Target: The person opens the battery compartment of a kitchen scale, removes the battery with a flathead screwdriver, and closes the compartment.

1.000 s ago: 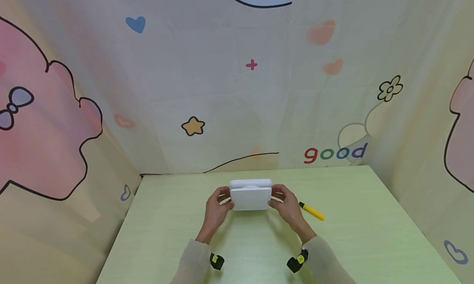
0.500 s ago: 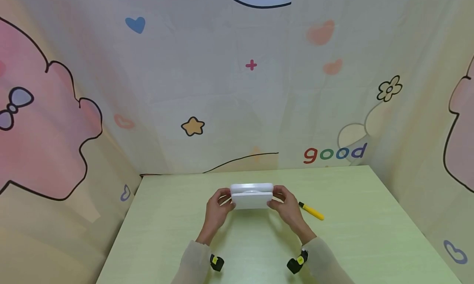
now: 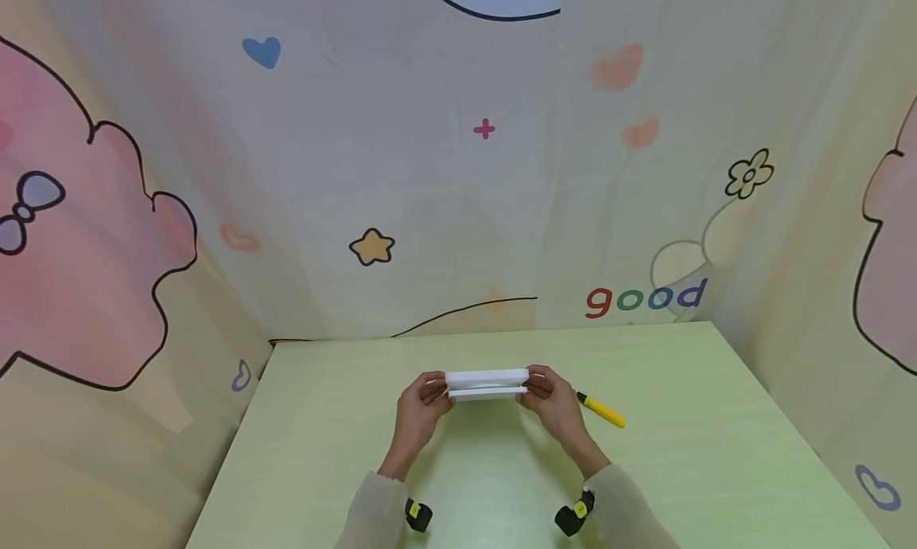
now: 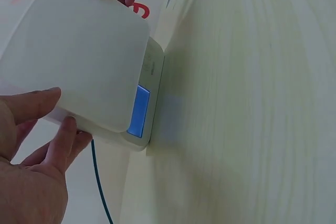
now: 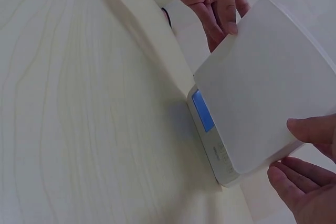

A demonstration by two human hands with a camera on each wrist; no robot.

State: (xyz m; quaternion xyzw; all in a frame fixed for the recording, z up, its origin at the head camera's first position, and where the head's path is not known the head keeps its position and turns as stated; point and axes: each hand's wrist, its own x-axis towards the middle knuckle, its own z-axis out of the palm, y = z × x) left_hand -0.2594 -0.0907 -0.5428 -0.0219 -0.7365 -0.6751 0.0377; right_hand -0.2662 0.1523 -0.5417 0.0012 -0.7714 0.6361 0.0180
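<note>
A white digital kitchen scale (image 3: 487, 378) is held up on edge between both hands, seen nearly edge-on in the head view. My left hand (image 3: 417, 414) pinches its left side, thumb on the flat weighing plate (image 4: 79, 56) and fingers behind. The right hand (image 3: 559, 412) grips the opposite side the same way, its thumb on the plate in the right wrist view. Along the scale's lower edge, close to the tabletop, shows a blue display (image 4: 139, 111). Small grey markings lie beside the display. The scale's back is hidden.
A yellow stick-shaped tool (image 3: 605, 412) with a black end lies on the pale wooden table (image 3: 344, 422), just right of the right hand. Behind the table hangs a printed cloth (image 3: 430, 175) with hearts and stars. More cloth hangs at both sides.
The scale has tipped in both hands, from its plate facing the head camera to nearly edge-on. Its upper edge now sits lower in view. The hands keep their hold; the yellow tool stays put.
</note>
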